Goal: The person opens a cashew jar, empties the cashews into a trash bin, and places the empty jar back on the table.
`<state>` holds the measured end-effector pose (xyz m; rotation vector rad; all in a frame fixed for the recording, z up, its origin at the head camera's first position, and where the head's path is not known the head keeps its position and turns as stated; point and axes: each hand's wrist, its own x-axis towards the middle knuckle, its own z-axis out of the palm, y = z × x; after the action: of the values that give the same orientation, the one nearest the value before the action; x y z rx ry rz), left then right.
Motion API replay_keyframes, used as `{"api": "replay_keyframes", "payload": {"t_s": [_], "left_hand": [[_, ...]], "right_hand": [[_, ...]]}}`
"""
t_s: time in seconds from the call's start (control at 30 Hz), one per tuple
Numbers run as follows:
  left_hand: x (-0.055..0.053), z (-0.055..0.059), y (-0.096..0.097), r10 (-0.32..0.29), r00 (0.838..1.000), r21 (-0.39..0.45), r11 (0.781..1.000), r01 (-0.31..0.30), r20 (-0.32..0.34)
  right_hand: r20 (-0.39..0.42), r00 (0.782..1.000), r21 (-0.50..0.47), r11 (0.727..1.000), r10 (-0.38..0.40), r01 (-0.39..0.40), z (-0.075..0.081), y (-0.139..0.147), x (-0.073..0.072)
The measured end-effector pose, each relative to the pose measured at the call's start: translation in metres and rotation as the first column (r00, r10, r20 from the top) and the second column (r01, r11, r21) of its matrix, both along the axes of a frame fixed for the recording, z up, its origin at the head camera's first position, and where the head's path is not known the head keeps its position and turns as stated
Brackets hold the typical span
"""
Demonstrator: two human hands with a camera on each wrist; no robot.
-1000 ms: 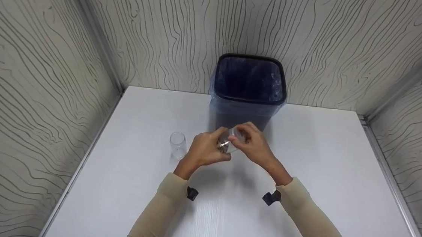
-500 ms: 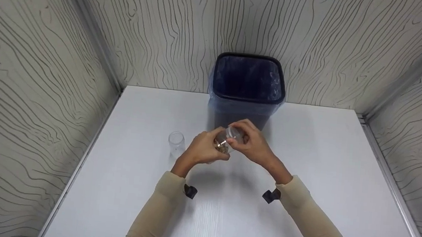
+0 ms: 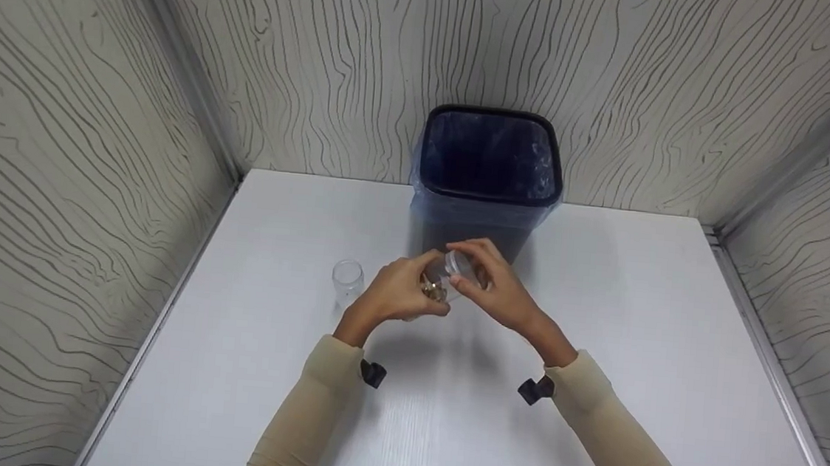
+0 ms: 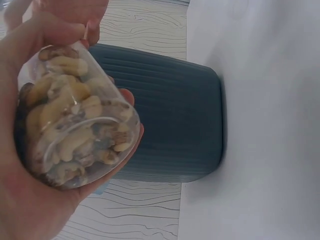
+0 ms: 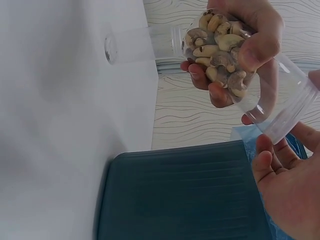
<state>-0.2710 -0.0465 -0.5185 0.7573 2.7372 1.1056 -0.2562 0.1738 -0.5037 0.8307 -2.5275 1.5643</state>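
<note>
My left hand (image 3: 399, 289) grips a clear jar (image 4: 82, 120) round its lower body, held tilted above the table. Cashews, some with dark skins (image 5: 220, 52), fill the bottom half of the jar. At the other end is a clear lid (image 5: 290, 112), and the thumb and fingertips of my right hand (image 3: 496, 287) pinch round its edge. In the right wrist view, the jar's upper part is see-through with no nuts in it. Part of the jar is hidden behind my left fingers in the head view.
A second clear container (image 3: 347, 279) stands on the white table (image 3: 278, 370), just left of my left hand. Beyond both hands is a dark bin (image 3: 487, 216) lined with a bluish bag. Wood-patterned panels (image 3: 339, 64) enclose the back and sides.
My right fingers and thumb have shifted a little round the lid. The jar has tipped slightly, and the left hand keeps its grip in nearly the same place.
</note>
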Motion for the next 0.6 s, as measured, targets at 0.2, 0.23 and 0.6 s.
{"api": "replay_keyframes", "payload": {"t_s": [0.2, 0.23, 0.6], "left_hand": [[0.0009, 0.0004, -0.0014, -0.002, 1.0, -0.013, 1.0, 0.002, -0.011], [0.0009, 0.0004, -0.0015, -0.001, 1.0, -0.015, 1.0, 0.001, -0.013], [-0.0005, 0.0002, -0.0023, 0.005, 0.999, -0.019, 1.0, -0.006, -0.046]], "right_hand": [[-0.007, 1.0, 0.012, 1.0, 0.005, -0.005, 0.0008, 0.0005, -0.0002], [-0.009, 1.0, 0.015, 1.0, 0.005, -0.005, 0.0007, 0.0007, -0.0003], [0.005, 1.0, 0.068, 0.998, 0.004, -0.005, 0.004, 0.0024, -0.0016]]}}
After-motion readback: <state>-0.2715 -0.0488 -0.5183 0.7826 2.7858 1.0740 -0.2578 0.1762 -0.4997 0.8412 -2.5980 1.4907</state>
